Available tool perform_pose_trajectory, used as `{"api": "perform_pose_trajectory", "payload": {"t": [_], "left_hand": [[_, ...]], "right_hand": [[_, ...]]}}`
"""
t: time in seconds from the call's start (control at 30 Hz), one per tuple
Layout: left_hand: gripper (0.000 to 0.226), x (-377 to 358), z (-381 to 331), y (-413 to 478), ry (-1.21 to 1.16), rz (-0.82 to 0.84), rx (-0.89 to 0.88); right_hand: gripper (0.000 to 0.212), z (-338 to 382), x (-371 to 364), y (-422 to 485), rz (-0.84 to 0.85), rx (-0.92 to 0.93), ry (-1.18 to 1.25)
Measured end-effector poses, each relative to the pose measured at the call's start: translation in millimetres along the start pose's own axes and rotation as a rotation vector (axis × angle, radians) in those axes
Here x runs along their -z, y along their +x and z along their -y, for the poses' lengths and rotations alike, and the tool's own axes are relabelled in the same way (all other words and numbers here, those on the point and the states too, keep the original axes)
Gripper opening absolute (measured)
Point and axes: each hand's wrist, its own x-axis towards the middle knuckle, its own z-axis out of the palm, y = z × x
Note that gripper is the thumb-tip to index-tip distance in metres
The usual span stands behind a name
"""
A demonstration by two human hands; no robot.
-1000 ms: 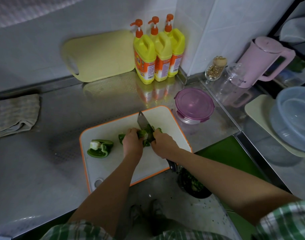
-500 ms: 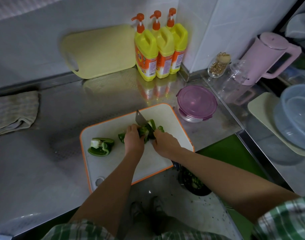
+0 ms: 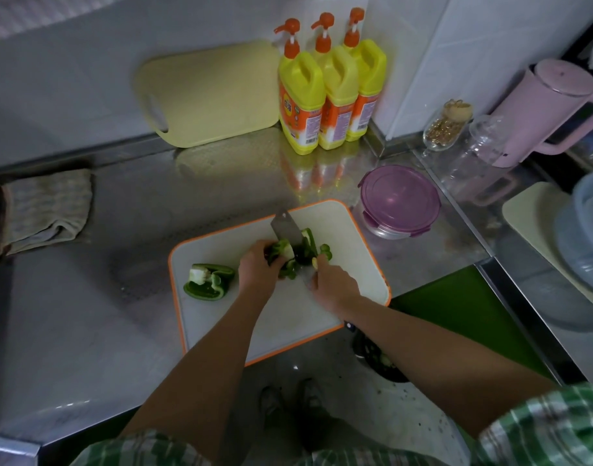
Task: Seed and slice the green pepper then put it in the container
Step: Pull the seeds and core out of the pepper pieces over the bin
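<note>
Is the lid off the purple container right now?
No, the purple lid sits on the container beside the cutting board.

Green pepper (image 3: 207, 280) on an orange-rimmed white board (image 3: 355, 264); purple-lidded container (image 3: 400, 196); yellow bottles (image 3: 332, 95).

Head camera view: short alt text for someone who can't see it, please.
A person's left hand holds a green pepper piece on an orange-edged cutting board while the right hand slices it with a knife. Another pepper half lies to its left; a purple-lidded container sits closed beside the board.
</note>
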Motion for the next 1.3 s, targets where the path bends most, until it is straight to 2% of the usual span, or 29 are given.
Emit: {"api": "perform_pose_trajectory", "payload": {"t": [0.1,0.17,0.27,0.37,0.43,0.6,0.73,0.87,1.0,1.17,1.3], "left_hand": [[0.038,4,-3,-1,-0.063,-0.012,-0.004],[0.038,6,-5,0,-0.071,-0.042,-0.007],[0.039,12,-8,3,-0.108,-0.095,0.048],[0.039,14,-5,5,-0.157,-0.077,0.06],[0.039,12,-3,3,-0.189,-0.058,0.066],[0.038,3,1,-3,-0.345,0.003,0.126],[0.035,-2,1,-5,-0.395,0.055,0.131],[0.036,-4,-1,-8,-0.468,0.097,0.146],[0.037,-6,1,-12,-0.502,0.121,0.15],[0.038,-7,5,-16,-0.505,0.131,0.149],[0.038,-8,9,-17,-0.515,0.128,0.161]], "right_hand": [[0.021,-1,15,5,0.024,0.049,0.113],[0.01,-2,24,6,-0.048,0.107,0.204],[0.025,-9,37,8,-0.156,0.055,0.457],[0.022,-27,50,11,-0.203,-0.044,0.69],[0.019,-39,55,11,-0.176,-0.092,0.771],[0.016,-59,38,18,-0.022,-0.22,0.686],[0.011,-56,34,16,0.089,-0.231,0.517],[0.025,-59,25,22,0.002,-0.216,0.49],[0.038,-56,16,19,0.032,-0.192,0.384],[0.032,-56,10,18,0.077,-0.206,0.225],[0.041,-54,13,26,-0.139,-0.134,0.206]]}}
